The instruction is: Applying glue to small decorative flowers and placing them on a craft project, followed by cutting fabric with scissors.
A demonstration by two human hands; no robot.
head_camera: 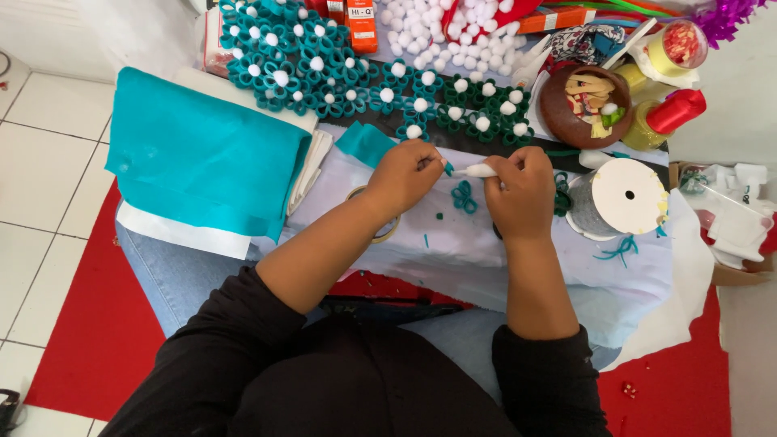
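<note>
I see my left hand [402, 176] curled over the pale cloth-covered surface [453, 259], its fingertips pinched shut on a tiny teal strip of felt [447, 168]. My right hand [522, 194] sits just beside it, closed around a slim white tube with a tapered nozzle [479, 171], the nozzle pointing left and meeting the teal strip between the 2 hands.

Just below the nozzle, a small teal looped felt flower without a centre [464, 196] lies flat on the cloth. Under my left wrist a ring of tape [387, 231] peeks out.

Beyond the hands runs a row of finished teal felt flowers with white pompom centres [421, 101], growing into a heap at the upper left. A pile of loose white pompoms [421, 28] lies behind them. To the left rests a folded sheet of teal felt [202, 158]. To the right of my right hand stands a round white spool [627, 197], and behind it a brown round bowl of scraps [584, 105] and a yellow bottle with a red cap [668, 117].
</note>
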